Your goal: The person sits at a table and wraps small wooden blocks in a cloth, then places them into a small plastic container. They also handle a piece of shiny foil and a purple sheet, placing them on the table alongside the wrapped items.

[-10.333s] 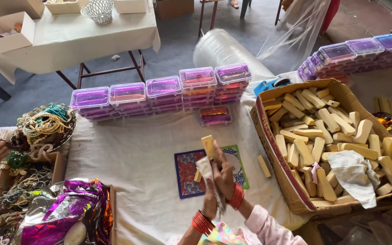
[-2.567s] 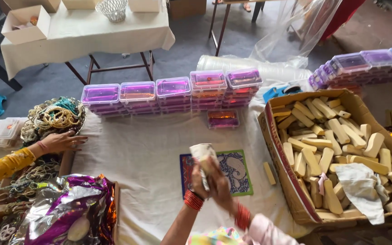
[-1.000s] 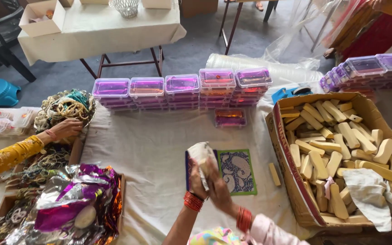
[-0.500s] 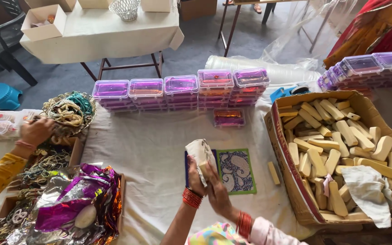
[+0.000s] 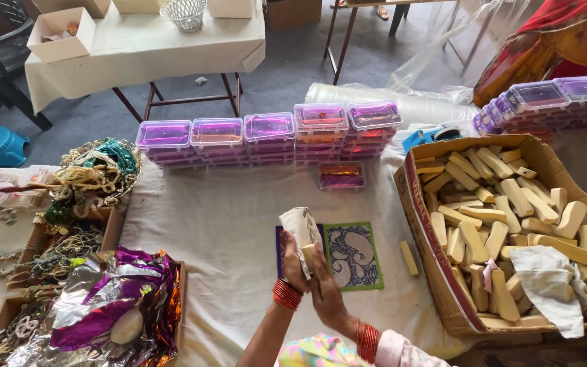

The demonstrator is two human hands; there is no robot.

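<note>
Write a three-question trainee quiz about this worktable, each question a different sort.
1. True or false: both hands grip the pale cloth-wrapped block.
2. What fills the brown cardboard box? A) tan wooden blocks B) glass jars C) books
3. Fill in: a lone wooden block lies between the patterned green-bordered mat and the ____.

Key: 1 true: left hand and right hand both hold it. 2 A. 3 cardboard box.

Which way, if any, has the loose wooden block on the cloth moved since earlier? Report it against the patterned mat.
No. The loose wooden block lies just right of the patterned mat, between it and the cardboard box, as before.
</note>
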